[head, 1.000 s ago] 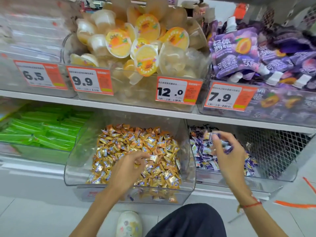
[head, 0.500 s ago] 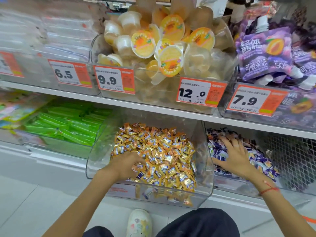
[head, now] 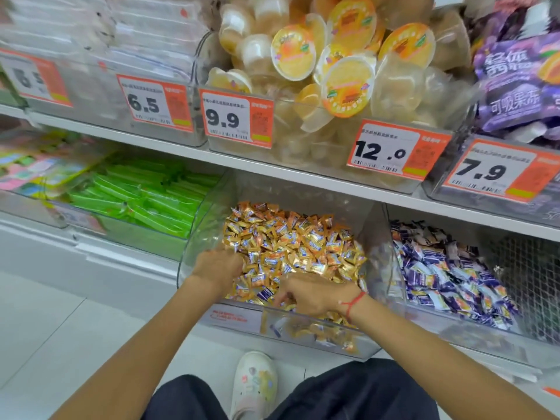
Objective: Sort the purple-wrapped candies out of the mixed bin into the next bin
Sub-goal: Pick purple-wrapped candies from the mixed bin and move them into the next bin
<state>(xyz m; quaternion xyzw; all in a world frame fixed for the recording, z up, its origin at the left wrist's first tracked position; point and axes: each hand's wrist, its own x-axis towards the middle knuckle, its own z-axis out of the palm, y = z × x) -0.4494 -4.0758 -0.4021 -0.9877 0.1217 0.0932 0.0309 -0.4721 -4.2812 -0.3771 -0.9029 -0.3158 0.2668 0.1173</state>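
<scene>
— Fingers (head: 230, 256) of both hands are curled down in the mixed bin (head: 188, 262); whether either pinches a purple candy (head: 264, 294), I cannot tell.
— Risk?
— Purple ones lie half-buried among gold candies (head: 291, 237); a blind scoop could carry gold into the next bin (head: 448, 325).

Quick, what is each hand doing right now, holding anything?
Left hand: fingers buried in the orange candies; grip cannot be told.
Right hand: fingers curled down into the same candies; whether it holds one cannot be told.
</scene>
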